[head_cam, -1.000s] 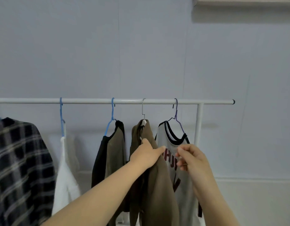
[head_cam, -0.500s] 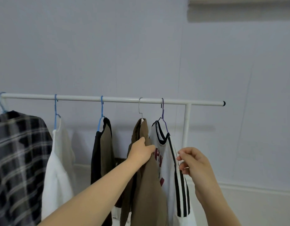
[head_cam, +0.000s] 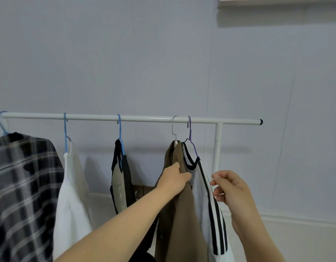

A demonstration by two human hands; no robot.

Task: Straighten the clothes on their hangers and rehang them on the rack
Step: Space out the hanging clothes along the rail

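A white rack rail (head_cam: 144, 118) runs across the view with several garments hanging from it. My left hand (head_cam: 173, 179) grips the shoulder of a brown garment (head_cam: 184, 224) that hangs on a silver-hooked hanger (head_cam: 173, 127). Right beside it a white shirt with black stripes (head_cam: 206, 201) hangs on a purple hanger (head_cam: 190, 137). My right hand (head_cam: 230, 188) hovers just right of that shirt's sleeve with fingers loosely curled, holding nothing.
Further left hang a black and beige top (head_cam: 120, 182) on a blue hanger, a white garment (head_cam: 72, 195) on a blue hanger, and a black plaid shirt (head_cam: 21, 186). The rack's white upright post (head_cam: 217, 146) stands behind my right hand. A pale wall is behind.
The striped shirt has turned sideways on its hanger and my right hand has come off it. My left hand keeps its grip on the brown garment. The view has shifted.
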